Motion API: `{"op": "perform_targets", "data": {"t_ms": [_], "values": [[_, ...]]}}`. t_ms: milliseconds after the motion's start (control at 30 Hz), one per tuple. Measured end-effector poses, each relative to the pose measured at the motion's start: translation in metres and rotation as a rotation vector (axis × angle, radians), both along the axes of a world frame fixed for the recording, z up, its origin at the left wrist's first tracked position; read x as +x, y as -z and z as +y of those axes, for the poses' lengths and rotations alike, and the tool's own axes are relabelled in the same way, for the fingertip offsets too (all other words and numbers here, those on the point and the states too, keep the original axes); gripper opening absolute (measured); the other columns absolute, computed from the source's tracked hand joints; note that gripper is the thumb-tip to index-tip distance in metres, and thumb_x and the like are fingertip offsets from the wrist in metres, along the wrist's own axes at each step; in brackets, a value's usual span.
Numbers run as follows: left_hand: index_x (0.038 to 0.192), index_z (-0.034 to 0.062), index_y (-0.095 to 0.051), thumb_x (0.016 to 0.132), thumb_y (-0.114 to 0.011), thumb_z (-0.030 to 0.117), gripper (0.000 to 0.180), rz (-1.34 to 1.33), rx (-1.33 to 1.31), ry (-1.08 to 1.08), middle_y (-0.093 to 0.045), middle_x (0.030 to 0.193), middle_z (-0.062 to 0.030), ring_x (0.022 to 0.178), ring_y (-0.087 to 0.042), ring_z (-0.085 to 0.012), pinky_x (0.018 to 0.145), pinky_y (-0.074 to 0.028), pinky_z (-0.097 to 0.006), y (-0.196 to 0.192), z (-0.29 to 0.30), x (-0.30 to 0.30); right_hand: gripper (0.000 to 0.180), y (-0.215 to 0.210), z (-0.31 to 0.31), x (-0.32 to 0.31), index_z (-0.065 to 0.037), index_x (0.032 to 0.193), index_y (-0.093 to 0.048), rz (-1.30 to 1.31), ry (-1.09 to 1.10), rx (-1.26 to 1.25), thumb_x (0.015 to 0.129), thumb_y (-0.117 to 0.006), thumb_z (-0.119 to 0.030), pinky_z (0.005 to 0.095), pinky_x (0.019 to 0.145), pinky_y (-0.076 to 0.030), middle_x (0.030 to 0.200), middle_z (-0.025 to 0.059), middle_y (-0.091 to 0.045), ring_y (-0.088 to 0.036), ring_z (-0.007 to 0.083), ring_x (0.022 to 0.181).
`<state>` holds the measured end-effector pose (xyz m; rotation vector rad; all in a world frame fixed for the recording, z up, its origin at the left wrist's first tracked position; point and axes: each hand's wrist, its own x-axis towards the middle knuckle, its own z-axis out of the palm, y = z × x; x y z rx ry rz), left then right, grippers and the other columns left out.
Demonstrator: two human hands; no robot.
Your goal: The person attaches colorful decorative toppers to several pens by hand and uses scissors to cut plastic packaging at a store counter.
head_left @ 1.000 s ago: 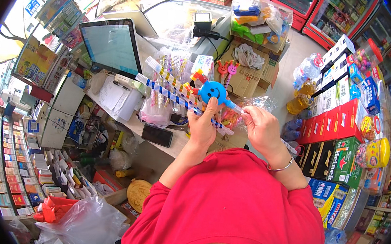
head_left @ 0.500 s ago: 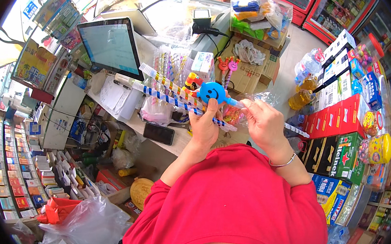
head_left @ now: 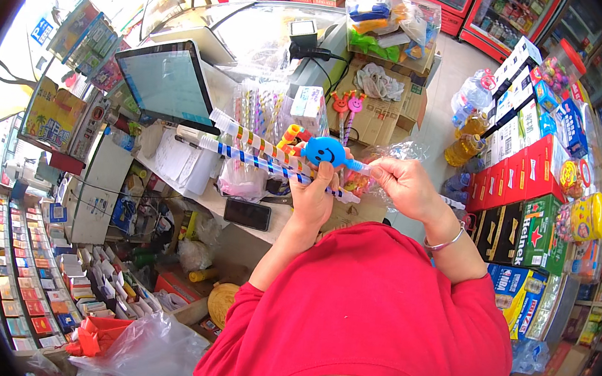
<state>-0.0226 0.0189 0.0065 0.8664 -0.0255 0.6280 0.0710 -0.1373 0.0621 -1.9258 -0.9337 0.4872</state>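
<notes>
My left hand [head_left: 312, 197] is closed around several striped sticks [head_left: 250, 156], banded in gold, red and blue, which slant up to the left. A blue smiley-face toy head [head_left: 323, 151] rests against its thumb, with an orange-red and yellow piece [head_left: 291, 135] beside it. To the right, the fingers of my right hand [head_left: 412, 189] pinch the pale stem at the blue head's neck. That stem's far end shows past the hand. Behind, a red smiley toy stick [head_left: 340, 104] and a pink smiley toy stick [head_left: 355, 103] lie on cardboard.
A tablet-like screen [head_left: 163, 81] stands at the left of the counter, and a black phone [head_left: 247, 214] lies near its front edge. More striped sticks [head_left: 259, 105] lie in clear wrapping. Stacked drink cartons [head_left: 513, 174] and candy jars [head_left: 585, 216] line the right side.
The view has tilted slightly. My right hand has shifted a little and its fingers sit closer around the stem by the blue head. My left hand keeps its hold on the sticks.
</notes>
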Motion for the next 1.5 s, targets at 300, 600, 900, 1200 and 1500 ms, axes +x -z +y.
{"op": "perform_targets", "data": {"t_ms": [300,600,900,1200,1500], "values": [[0.113,0.0039,-0.048,0.087,-0.061,0.002,0.029,0.133,-0.105,-0.087,-0.063,0.097,-0.0096,0.072,-0.058,-0.0099,0.055,-0.042,-0.02,-0.001,-0.012,0.009,0.02,0.005,0.004,-0.006,-0.003,0.091,-0.064,0.139,0.067,0.118,0.093,-0.054,-0.02,0.0299,0.058,-0.047,0.072,0.0076,-0.063,-0.058,0.0123,0.063],[0.103,0.0052,-0.053,0.086,-0.06,0.0,0.018,0.214,-0.144,0.009,-0.06,0.092,-0.0065,0.068,-0.054,-0.0103,0.06,-0.043,-0.023,-0.007,-0.021,0.012,0.024,0.036,0.006,-0.002,-0.004,0.092,-0.061,0.104,0.01,0.201,0.093,-0.053,-0.027,0.0345,0.059,-0.046,0.07,0.013,-0.061,-0.06,0.024,0.062],[0.104,0.0081,-0.054,0.09,-0.06,0.01,0.015,0.181,-0.243,-0.241,-0.06,0.094,-0.0005,0.061,-0.043,-0.0044,0.053,-0.035,-0.02,0.016,0.015,0.027,0.022,0.044,-0.025,0.005,-0.008,0.102,-0.061,-0.136,-0.018,0.112,0.09,-0.055,-0.026,0.0382,0.071,-0.049,0.089,0.0145,-0.064,-0.062,0.0327,0.083],[0.129,0.0106,-0.043,0.094,-0.055,0.02,0.038,0.289,-0.232,-0.245,-0.058,0.116,-0.0031,0.081,-0.056,-0.0062,0.057,-0.04,-0.018,0.009,0.015,0.028,0.013,0.076,-0.058,0.008,-0.005,0.1,-0.06,0.267,0.191,0.267,0.093,-0.053,-0.014,0.0258,0.062,-0.042,0.077,0.0019,-0.056,-0.051,0.0117,0.068],[0.134,0.0127,-0.038,0.099,-0.043,0.03,0.039,0.395,-0.259,-0.115,-0.057,0.103,-0.0061,0.062,-0.044,-0.0066,0.047,-0.033,-0.019,0.035,-0.005,-0.006,0.017,0.098,-0.027,0.123,0.0,0.109,-0.049,1.108,0.402,0.537,0.096,-0.042,-0.009,0.0157,0.041,-0.026,0.074,0.0015,-0.048,-0.035,0.0042,0.052]]}}
